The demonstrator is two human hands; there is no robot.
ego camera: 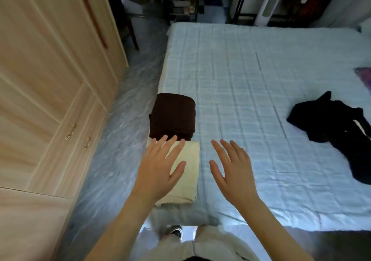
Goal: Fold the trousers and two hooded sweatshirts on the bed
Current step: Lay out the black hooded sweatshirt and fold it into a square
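Note:
A folded dark brown garment lies at the bed's left edge. Just nearer to me is a folded cream garment. My left hand hovers flat over the cream one, fingers spread, holding nothing. My right hand is open above the bare blue quilt, to the right of the cream garment. A black garment lies unfolded and crumpled on the right side of the bed, well away from both hands.
A light wooden wardrobe stands along the left, with a narrow floor strip between it and the bed. Cluttered racks and a white fan stand beyond the far end. A purple item shows at the right edge.

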